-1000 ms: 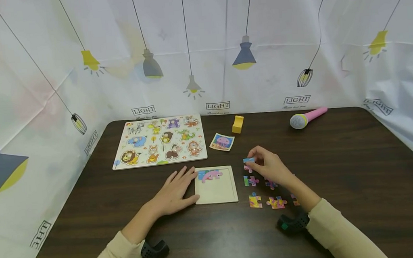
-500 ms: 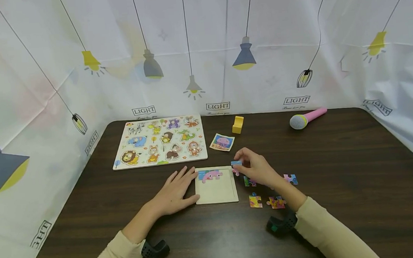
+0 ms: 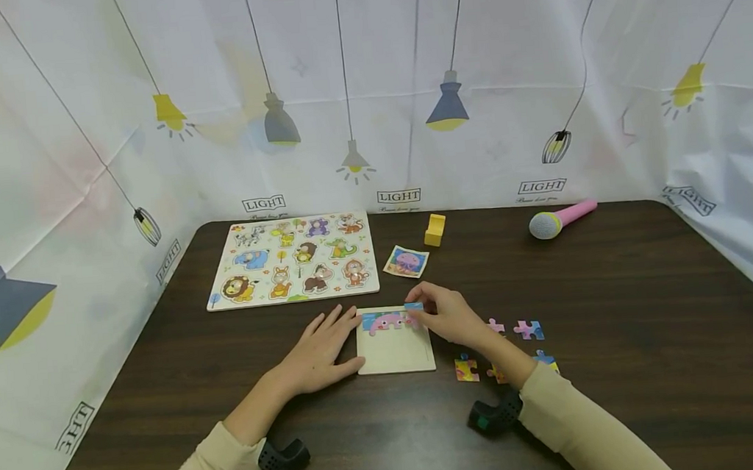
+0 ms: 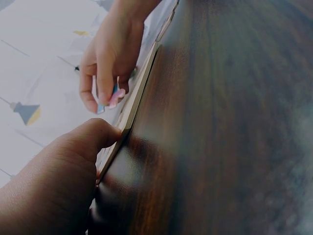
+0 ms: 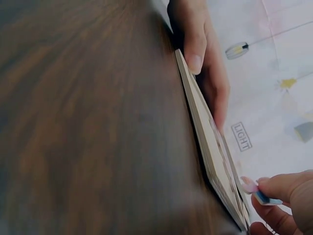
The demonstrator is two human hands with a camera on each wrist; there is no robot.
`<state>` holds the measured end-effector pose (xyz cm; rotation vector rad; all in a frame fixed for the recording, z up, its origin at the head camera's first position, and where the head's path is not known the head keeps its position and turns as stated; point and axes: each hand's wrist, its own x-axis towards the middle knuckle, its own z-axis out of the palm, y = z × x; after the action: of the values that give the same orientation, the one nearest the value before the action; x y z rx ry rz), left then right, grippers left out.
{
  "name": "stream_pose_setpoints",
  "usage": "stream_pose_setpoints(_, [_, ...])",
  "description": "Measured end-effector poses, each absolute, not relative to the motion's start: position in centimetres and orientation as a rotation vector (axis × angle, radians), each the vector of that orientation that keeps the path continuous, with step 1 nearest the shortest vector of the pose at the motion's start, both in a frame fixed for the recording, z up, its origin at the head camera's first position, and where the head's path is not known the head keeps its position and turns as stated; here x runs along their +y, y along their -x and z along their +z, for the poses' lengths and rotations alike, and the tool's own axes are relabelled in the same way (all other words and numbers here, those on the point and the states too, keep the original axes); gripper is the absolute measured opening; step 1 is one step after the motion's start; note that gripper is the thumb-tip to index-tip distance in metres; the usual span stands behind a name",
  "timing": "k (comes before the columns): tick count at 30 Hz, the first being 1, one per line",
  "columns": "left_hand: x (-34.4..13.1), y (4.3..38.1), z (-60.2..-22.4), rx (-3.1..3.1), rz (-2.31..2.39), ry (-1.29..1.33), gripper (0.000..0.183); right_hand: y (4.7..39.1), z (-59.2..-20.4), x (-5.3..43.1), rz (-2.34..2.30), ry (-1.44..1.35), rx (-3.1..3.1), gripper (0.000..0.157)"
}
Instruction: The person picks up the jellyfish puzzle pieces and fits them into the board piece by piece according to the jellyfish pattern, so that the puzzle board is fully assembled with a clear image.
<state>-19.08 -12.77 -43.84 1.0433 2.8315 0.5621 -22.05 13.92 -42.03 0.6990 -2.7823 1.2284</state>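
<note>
Head: right hand [image 3: 445, 316] pinches a blue-and-pink puzzle piece [image 3: 413, 306] at the far right corner of the wooden tray [image 3: 395, 355], piece at the fingertips. Left hand [image 3: 319, 351] – fingers spread, grasping nothing – touches tray's left edge. Left wrist: piece pokes out past the right hand's fingertips, near the tray. Right wrist: piece tilted, between thumb and fingers – tray contact unclear.

puzzle piece [image 5: 264, 198] in right hand [image 5: 296, 196]
</note>
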Motion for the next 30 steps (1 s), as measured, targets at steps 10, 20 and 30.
stream_pose_setpoints(10, [-12.75,19.08,-43.88,2.822,0.566,-1.034,0.071,22.08,-42.46,13.25,1.227,-0.668,-2.799,0.012])
stream_pose_setpoints(20, [-12.82,19.18,-43.92,2.823,0.569,-1.019,0.072,22.20,-42.58,12.99,1.078,-0.636,-2.791,0.011])
stream_pose_setpoints(30, [-12.81,19.17,-43.93,2.822,0.562,-1.024,0.071,22.12,-42.79,12.93,0.975,-0.605,-2.785,0.014])
